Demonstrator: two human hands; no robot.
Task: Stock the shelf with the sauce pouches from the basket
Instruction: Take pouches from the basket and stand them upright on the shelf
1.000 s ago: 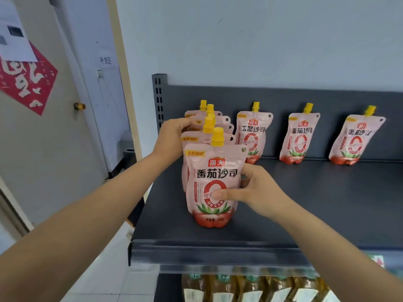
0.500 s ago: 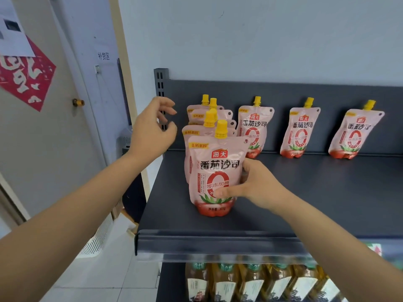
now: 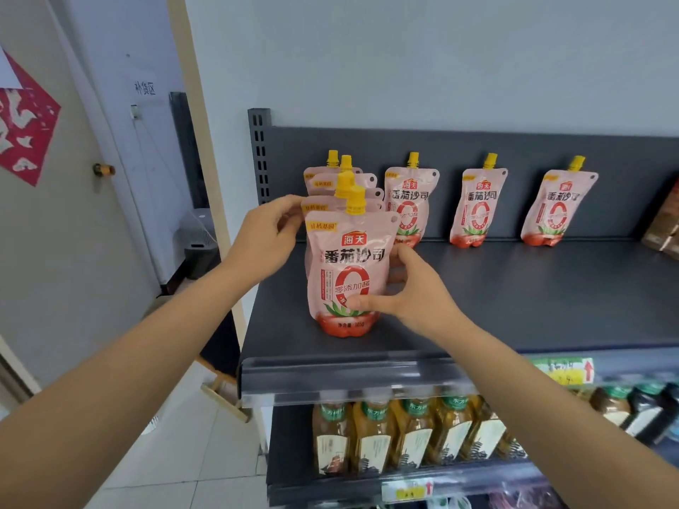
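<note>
Pink tomato-sauce pouches with yellow caps stand on the dark grey shelf (image 3: pixel 514 299). A row of several runs front to back at the left end, led by the front pouch (image 3: pixel 347 266). My right hand (image 3: pixel 408 295) grips that front pouch by its right side, thumb across its lower front. My left hand (image 3: pixel 270 235) pinches the upper left edge of the pouch just behind it (image 3: pixel 318 206). Three single pouches (image 3: pixel 411 203) (image 3: pixel 477 205) (image 3: pixel 558 205) lean against the back panel further right. The basket is out of sight.
Bottles of amber drink (image 3: pixel 404 435) fill the shelf below. Brown packets (image 3: pixel 665 225) sit at the shelf's far right. A slotted upright (image 3: pixel 260 156) marks the shelf's left end; beyond it are tiled floor, a door and a wooden frame (image 3: pixel 224 394).
My left hand, lifted off and open half a second ago, has come back to the left edge of the pouch row. My right hand stays on the front pouch.
</note>
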